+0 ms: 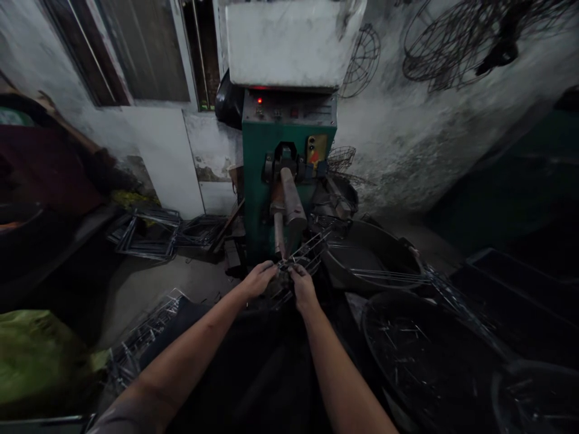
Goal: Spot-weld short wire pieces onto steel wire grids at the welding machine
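Both my hands grip the near end of a wire rack [304, 254] held out in front of me. My left hand [259, 279] is closed on its left edge. My right hand [302, 285] is closed on its right edge. The rack's far end reaches up under the cylindrical arm [292, 205] of a green machine [271, 199], whose red light is on.
Finished wire frames [149, 232] lie stacked on the floor at left, and more frames [140, 343] near my left arm. Dark round tubs [425, 355] with small wire pieces stand at right. Wire baskets [456, 42] hang on the wall. A green sack [40, 355] sits at lower left.
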`<state>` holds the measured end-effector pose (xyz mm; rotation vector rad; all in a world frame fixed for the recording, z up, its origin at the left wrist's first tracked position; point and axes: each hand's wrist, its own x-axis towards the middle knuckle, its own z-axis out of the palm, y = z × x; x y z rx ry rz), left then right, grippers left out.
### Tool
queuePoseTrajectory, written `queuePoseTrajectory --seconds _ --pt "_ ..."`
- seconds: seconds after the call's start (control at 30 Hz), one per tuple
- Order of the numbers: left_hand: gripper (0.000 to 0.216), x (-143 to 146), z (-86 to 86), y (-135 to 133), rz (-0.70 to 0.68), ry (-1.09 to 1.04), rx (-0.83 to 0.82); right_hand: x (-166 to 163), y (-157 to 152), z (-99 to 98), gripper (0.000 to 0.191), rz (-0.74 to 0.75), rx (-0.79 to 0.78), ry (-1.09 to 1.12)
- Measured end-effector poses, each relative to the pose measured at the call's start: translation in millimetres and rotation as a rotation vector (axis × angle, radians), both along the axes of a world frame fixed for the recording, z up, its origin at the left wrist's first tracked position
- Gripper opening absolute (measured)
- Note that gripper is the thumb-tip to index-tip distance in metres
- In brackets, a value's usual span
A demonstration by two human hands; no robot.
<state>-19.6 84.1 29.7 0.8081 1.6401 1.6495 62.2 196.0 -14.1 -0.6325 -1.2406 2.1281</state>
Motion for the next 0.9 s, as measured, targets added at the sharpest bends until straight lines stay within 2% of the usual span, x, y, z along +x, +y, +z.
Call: queuePoseTrajectory --seconds 0.23,0.33,0.47,0.53,0.7,0.77,0.9 --pt "0.045 4.1 0.3 -3.0 0.024 -0.260 0.046 5.0 -1.9 -7.5 0.032 0.012 0.039 -0.004" --pt "0.049 7.3 -2.2 -2.7 0.067 -0.316 0.052 7.0 -3.4 -8.8 0.033 0.033 0.090 0.006" --pt "0.046 12.7 1.8 -7.6 0.067 -0.328 0.026 12.5 -5.9 -8.5 0.028 -0.027 0.152 -0.008" --pt "0.038 15.7 5.1 -10.3 0.057 -0.220 -0.003 15.7 -6.4 -8.5 0.027 -0.049 0.162 -0.017" --pt "0.031 15.7 5.8 -11.5 0.113 0.283 -0.080 18.3 -5.2 -11.4 0.027 -0.058 0.196 -0.042" --pt "0.031 11.5 3.2 -10.9 0.137 0.351 -0.080 16.6 -5.0 -13.3 0.029 -0.039 0.193 -0.041" --pt "0.036 1.6 -2.1 -9.9 0.097 0.338 -0.065 11.7 -6.2 -14.3 0.030 -0.040 0.188 -0.003"
